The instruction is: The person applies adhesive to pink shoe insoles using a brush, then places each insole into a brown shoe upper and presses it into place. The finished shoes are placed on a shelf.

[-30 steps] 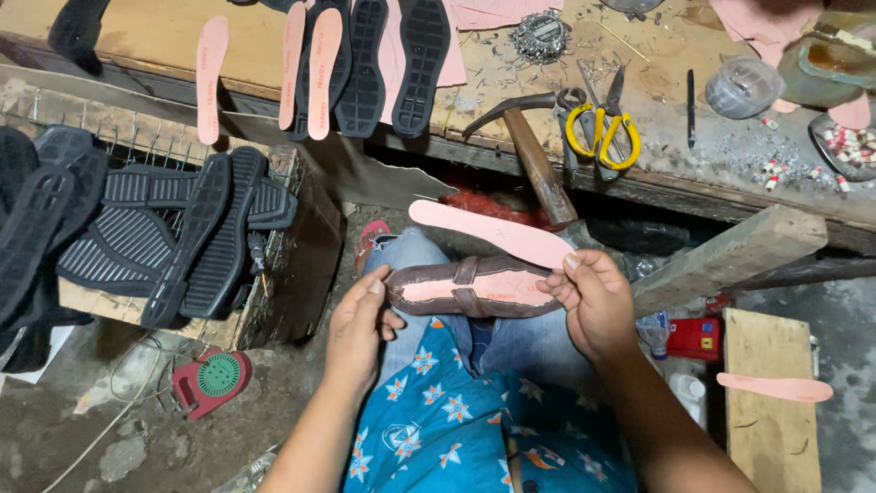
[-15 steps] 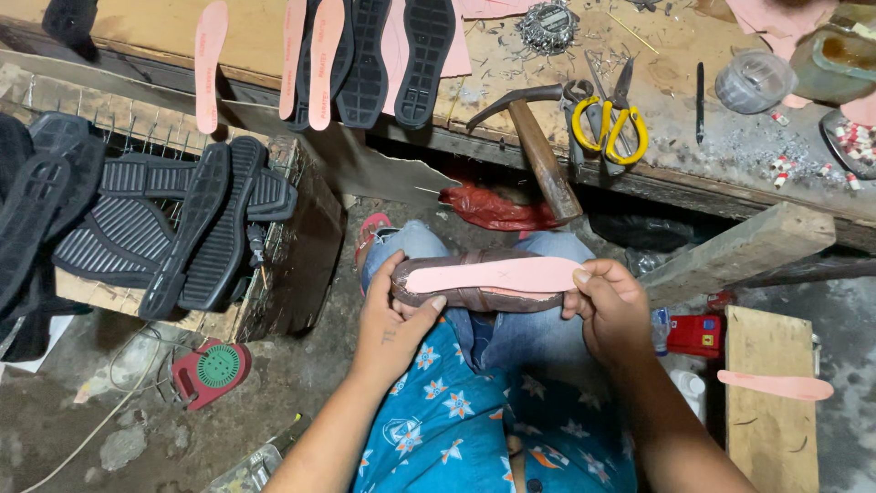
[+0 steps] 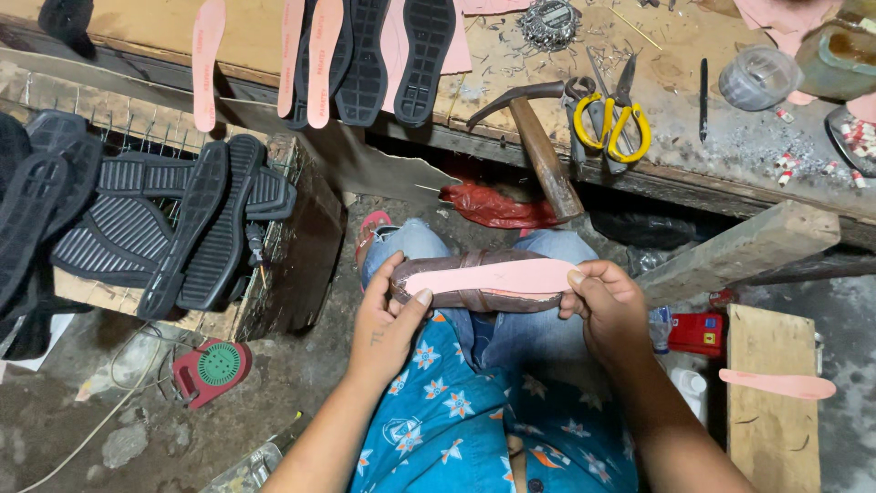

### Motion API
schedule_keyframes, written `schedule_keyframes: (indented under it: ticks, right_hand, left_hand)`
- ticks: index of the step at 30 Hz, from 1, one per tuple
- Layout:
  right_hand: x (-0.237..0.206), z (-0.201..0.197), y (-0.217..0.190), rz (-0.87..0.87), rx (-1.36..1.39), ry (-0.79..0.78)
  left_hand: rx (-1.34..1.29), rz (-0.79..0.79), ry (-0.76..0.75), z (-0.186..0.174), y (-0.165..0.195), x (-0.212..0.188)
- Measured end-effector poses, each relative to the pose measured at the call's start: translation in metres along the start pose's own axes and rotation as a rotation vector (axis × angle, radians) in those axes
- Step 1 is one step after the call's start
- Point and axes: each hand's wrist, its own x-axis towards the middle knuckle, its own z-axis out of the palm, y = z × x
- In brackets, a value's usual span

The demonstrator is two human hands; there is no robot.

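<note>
A worn wooden bench (image 3: 274,36) runs across the top of the view above a dirt floor (image 3: 82,429), with the person seated below it in jeans and a blue flowered shirt. Over the knees, both hands hold a brown shoe (image 3: 474,294) lying sideways, with a pink insole (image 3: 493,276) laid along its upturned bottom. The left hand (image 3: 388,324) cups the shoe's left end, thumb up against the insole's edge and fingers curled under. The right hand (image 3: 607,306) grips the right end, thumb pressed on the insole's tip and fingers closed beneath the shoe.

On the bench just above lie a hammer (image 3: 538,151), its handle hanging over the edge, and yellow scissors (image 3: 613,123) beside it. A black pen (image 3: 703,96), a clear tub (image 3: 759,78) and scattered small nails sit farther right. Black soles (image 3: 424,59) and more pink insoles (image 3: 324,59) hang over the bench's front edge at the top left. To the left, a wire crate (image 3: 274,301) holds a heap of black treaded soles (image 3: 173,228). A red bag (image 3: 493,208) lies under the bench behind the knees. A red round tool (image 3: 212,370) sits on the floor at lower left. At right, a wooden block (image 3: 771,411) carries one more pink insole (image 3: 776,383), near a red box (image 3: 695,333).
</note>
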Motion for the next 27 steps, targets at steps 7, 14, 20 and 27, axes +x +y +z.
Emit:
schedule_keyframes:
  ticks: [7, 14, 20, 27]
  right_hand:
    - [-0.002, 0.004, -0.004, 0.01, -0.097, 0.012]
    - [-0.004, 0.004, -0.006, 0.067, -0.282, 0.101]
    - [-0.004, 0.002, -0.002, 0.069, -0.331, 0.137]
    - [-0.003, -0.003, -0.004, 0.089, -0.414, 0.104]
  left_hand:
    - [0.102, -0.044, 0.046, 0.0, 0.003, 0.001]
    - [0.088, -0.112, 0.084, 0.002, 0.01, 0.002]
    - [0.098, -0.12, 0.096, 0.002, 0.007, 0.001]
    - [0.038, -0.041, 0.065, 0.003, 0.004, 0.0]
